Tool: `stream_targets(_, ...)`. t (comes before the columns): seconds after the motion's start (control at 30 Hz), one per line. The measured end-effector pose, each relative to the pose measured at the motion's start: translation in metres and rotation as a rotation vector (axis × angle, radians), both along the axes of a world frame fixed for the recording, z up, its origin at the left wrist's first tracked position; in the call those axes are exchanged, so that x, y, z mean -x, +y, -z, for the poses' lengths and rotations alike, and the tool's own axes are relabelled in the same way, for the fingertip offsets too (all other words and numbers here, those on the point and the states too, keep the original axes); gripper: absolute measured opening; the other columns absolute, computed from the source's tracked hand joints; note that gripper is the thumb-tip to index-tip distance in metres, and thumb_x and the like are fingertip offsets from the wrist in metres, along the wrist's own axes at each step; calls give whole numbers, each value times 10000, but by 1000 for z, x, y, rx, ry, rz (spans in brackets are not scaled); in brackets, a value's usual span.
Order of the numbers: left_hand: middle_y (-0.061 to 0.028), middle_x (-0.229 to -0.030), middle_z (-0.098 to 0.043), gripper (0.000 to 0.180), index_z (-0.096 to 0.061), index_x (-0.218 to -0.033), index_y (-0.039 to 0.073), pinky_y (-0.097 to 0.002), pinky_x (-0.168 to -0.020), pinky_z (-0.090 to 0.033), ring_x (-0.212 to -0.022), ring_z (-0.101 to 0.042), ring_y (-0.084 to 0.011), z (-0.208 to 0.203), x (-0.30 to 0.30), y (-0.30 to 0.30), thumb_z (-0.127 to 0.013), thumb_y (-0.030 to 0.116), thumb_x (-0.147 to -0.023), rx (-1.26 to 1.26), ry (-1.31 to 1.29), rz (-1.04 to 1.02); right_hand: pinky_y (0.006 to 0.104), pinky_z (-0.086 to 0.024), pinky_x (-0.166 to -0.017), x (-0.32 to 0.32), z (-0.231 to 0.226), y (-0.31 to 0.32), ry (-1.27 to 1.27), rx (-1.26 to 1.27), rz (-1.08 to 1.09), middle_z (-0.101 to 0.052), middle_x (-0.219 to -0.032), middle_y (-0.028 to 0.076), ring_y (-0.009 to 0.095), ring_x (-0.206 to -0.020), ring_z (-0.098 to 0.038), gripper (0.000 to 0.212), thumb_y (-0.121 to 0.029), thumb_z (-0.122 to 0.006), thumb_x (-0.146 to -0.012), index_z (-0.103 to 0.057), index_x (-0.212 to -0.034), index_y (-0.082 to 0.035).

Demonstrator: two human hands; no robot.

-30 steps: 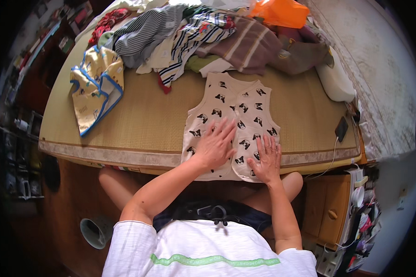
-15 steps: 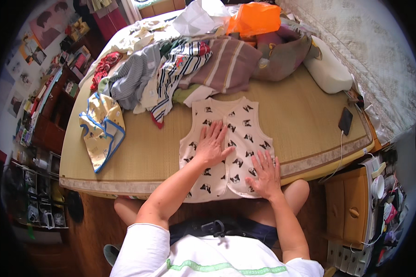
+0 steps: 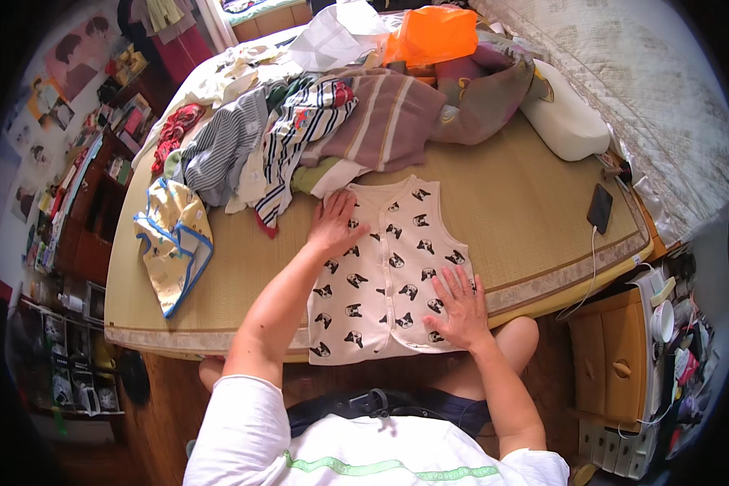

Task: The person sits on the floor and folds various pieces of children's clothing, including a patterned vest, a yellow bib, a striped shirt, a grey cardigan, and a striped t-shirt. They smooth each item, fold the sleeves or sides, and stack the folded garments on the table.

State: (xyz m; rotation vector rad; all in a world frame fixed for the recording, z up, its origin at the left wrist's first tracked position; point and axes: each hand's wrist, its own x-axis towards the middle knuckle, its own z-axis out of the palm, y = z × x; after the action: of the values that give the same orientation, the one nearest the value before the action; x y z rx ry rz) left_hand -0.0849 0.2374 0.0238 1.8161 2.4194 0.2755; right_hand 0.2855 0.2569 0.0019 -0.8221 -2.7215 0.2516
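Observation:
A cream sleeveless vest [image 3: 389, 283] printed with black-and-white dog faces lies spread out at the bed's front edge, its front closed down the middle and its hem reaching over the edge. My left hand [image 3: 338, 227] rests open on the vest's upper left side, by the shoulder and armhole. Lower down on the right side, my right hand [image 3: 460, 309] lies flat with its fingers spread. Neither hand grips the cloth. Part of the left armhole is hidden under my left hand.
A yellow garment with blue trim [image 3: 174, 243] lies at the left. Heaped clothes [image 3: 300, 130], an orange bag [image 3: 433, 36] and a white pillow [image 3: 565, 113] fill the far side. A phone [image 3: 599, 208] on a cable lies right, above a wooden drawer cabinet [image 3: 611, 356].
My left hand has slid from the vest's middle up and left to its shoulder side. My right hand stays almost in place. The view has shifted slightly.

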Motion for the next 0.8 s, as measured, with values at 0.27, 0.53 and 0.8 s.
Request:
stream_targets(0.27,-187,-1540,-434,642,-483,-1459,70,-522,-1205,-229,-1477,-329,-379,-48,-54,-157,-653,411,-943,-397,-93,149,598,-201,-1193,-43,-35,-32,93,6,-166,-379,-1583,148,369,-1481,-315,864,-574,-741,-801,-475,-1467,-91)
stream_targets(0.53,-178,-1508,-473,597,-574,-1368,97,-523,-1199,-264,-1455,-367,-385,-3,-101,-281,-736,251,-814,-230,-6,203,550,-329,-1144,-69,-15,-51,-64,-152,-178,-472,-1518,152,365,-1418,-420,696,-134,-766,-760,-526,-1412,-97)
stream_targets(0.8,-53,-1458,-565,628,-600,-1364,120,-470,-1207,-282,-1424,-454,-256,-17,-101,-275,-633,23,-744,-209,0,340,480,-441,-1047,-78,-44,-33,0,-182,-211,-686,-1234,139,339,-1185,-626,306,-109,-655,-834,-699,-1133,-62)
